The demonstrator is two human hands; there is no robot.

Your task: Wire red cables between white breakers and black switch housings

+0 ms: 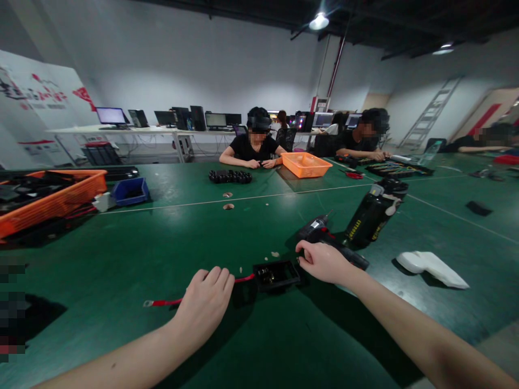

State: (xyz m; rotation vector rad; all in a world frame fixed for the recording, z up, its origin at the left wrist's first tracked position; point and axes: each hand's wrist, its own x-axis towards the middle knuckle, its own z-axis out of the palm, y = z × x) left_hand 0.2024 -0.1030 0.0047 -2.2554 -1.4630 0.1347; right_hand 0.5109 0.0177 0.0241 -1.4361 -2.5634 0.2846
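Note:
My left hand (208,294) is closed around a red cable (167,302) with a metal ring terminal at its left end. The cable's other end runs into a small open black plastic box (279,275) with brass-coloured metal parts inside. At the box's right end, my right hand (324,262) is pinched, thumb against forefinger. Something tiny may be at those fingertips, but I cannot make it out. Just behind that hand lies a black cordless drill (314,229), partly hidden by it.
A black bottle (371,213) stands behind my right hand, with crumpled white tissue (432,265) further right. At left are an orange basket (87,183) of black parts and a blue bin (130,192). Across the green table, co-workers sit near another orange basket (306,165) and black parts (230,176).

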